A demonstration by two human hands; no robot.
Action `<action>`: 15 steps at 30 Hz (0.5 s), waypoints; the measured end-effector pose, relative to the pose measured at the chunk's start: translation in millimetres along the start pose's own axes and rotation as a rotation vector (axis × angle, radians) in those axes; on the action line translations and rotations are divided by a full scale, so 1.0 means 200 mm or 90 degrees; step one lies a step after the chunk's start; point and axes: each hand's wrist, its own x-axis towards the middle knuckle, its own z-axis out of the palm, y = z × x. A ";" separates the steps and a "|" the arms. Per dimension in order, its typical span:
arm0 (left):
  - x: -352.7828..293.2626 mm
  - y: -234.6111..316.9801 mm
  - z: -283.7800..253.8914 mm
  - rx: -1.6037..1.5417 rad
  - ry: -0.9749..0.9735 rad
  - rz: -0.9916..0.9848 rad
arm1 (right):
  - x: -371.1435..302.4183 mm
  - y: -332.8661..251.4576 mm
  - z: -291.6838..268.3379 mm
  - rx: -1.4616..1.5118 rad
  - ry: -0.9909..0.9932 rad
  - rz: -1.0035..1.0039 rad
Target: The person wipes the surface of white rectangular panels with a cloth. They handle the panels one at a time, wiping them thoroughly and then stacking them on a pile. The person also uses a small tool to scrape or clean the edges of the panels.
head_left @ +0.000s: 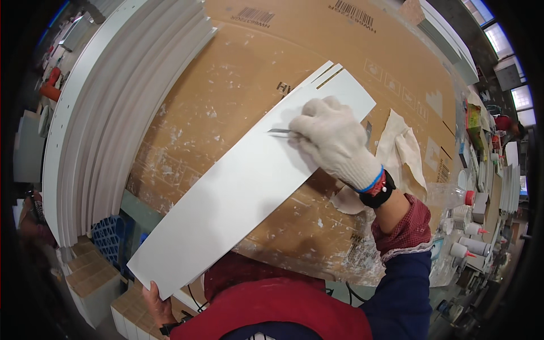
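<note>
A long white board (226,181) lies slantwise across the cardboard-covered table, with narrow slots at its far end. My right hand (334,139), in a white knit glove, is closed round a thin grey metal blade (279,131). The blade's tip points left and rests on or just over the board's upper face; I cannot tell which. My bare left hand (157,305) grips the board's near left corner, thumb on top and the other fingers mostly hidden beneath. A crumpled cream cloth (401,148) lies right of my gloved wrist.
Long white panels (122,102) stand stacked along the left. Paint-specked cardboard (226,73) covers the table. At the right edge are a clear bottle (447,194) with a red cap and several white glue bottles (462,250). A blue plastic crate (109,238) sits lower left.
</note>
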 end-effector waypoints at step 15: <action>-0.02 0.00 0.06 -0.006 0.021 0.025 | 0.22 0.22 0.02 -0.127 -0.066 0.281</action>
